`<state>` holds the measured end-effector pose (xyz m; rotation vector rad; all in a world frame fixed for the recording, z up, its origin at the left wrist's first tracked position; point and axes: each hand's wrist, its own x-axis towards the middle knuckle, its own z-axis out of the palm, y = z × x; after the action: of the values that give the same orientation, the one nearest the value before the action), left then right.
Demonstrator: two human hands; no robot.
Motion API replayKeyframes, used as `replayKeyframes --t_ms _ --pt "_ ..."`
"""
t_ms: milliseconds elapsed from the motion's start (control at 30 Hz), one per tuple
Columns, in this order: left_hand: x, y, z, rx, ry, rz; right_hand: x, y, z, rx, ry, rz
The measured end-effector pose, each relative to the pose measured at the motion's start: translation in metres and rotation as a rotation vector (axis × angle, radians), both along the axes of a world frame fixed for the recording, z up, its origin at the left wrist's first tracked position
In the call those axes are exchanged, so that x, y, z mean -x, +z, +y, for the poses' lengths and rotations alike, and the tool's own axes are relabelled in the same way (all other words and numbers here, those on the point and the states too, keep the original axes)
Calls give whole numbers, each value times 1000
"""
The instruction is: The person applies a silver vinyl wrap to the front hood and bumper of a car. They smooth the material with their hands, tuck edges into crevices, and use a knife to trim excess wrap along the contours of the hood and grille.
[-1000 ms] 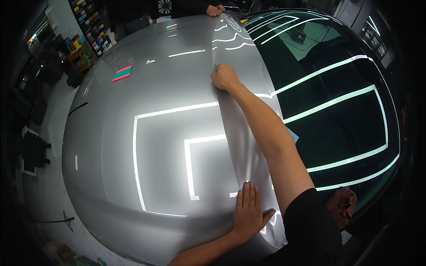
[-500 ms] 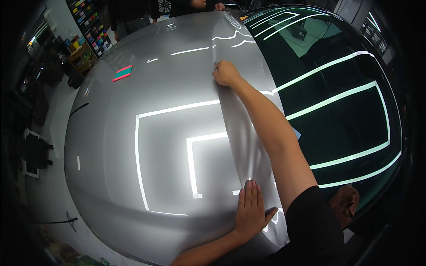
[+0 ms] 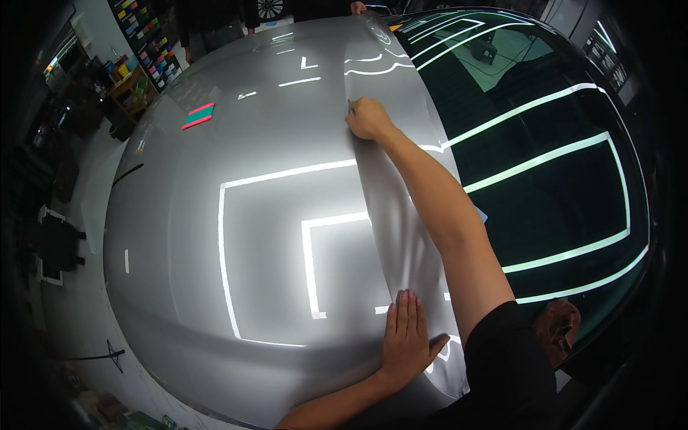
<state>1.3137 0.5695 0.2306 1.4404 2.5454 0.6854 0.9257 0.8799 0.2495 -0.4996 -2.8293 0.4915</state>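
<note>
Grey film (image 3: 287, 265) covers a car's broad front panel; a long crease sets off a wavy strip (image 3: 390, 186) beside the dark windshield (image 3: 552, 193). My left hand (image 3: 406, 340) lies flat on the near part of this strip, fingers together and pointing away, thumb spread to the right. Farther off, my right hand (image 3: 369, 119) is closed at the crease, the arm stretched across the strip. A small dark tip shows at its fingers; what they grip is mostly hidden. A teal squeegee with pink edges (image 3: 198, 116) rests on the film at far left.
At the far edge stand other people, with one hand (image 3: 357, 8) by the film's far end. A brown crumpled cloth (image 3: 557, 322) lies by the windshield's near corner. Colour swatches (image 3: 147, 46) hang on the back-left wall, near a wooden shelf (image 3: 132, 93).
Light reflections on the film's far part have shifted. The other person at the far edge has moved back a little. My two hands are almost where they were.
</note>
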Motion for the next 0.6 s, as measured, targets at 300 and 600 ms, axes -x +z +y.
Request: replayKeyframes --t_ms 300,600 --pt "0 0 1 -9 -1 20 -6 -6 -1 -27 19 46" --pt "-1 -2 1 -42 4 6 -14 -4 -8 -55 20 14"
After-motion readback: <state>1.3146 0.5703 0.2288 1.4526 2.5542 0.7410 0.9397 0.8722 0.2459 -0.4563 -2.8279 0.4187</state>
